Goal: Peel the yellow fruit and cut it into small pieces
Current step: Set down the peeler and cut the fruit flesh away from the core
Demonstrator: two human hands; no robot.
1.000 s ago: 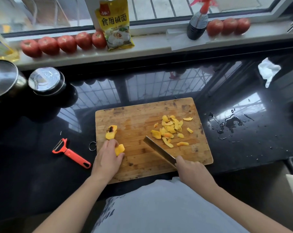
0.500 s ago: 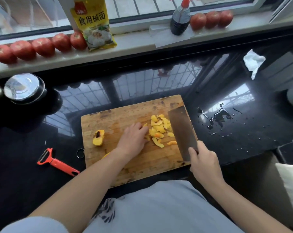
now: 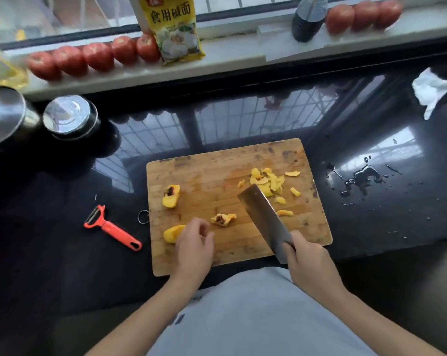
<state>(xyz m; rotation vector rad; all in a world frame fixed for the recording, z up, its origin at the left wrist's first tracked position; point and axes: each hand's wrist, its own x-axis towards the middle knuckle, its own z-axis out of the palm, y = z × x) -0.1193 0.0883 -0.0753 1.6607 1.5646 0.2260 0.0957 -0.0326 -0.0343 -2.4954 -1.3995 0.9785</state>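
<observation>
On the wooden cutting board [image 3: 217, 173] lie a yellow fruit chunk with a dark pit hollow [image 3: 171, 197], a smaller pit piece [image 3: 223, 218] and a yellow wedge [image 3: 173, 233] at the left front. A heap of yellow peelings and slices [image 3: 268, 181] lies at the back right. My left hand [image 3: 194, 242] hovers over the board beside the wedge, fingers loosely curled and holding nothing that I can see. My right hand [image 3: 307, 258] grips the handle of a cleaver [image 3: 263, 217], whose blade slants across the board toward the heap.
An orange peeler [image 3: 112, 228] lies on the black counter left of the board. Two steel lidded pots [image 3: 68, 116] stand at the far left. Tomatoes [image 3: 96, 56], a yellow packet [image 3: 172, 27] and a spray bottle [image 3: 308, 19] line the sill. Spilled water [image 3: 358, 178] and a crumpled tissue [image 3: 430, 88] are on the right.
My left hand has drawn back from the heap to the board's front left, and a pit piece now lies mid-board. The cleaver has swung from lying flat to slanting over the board.
</observation>
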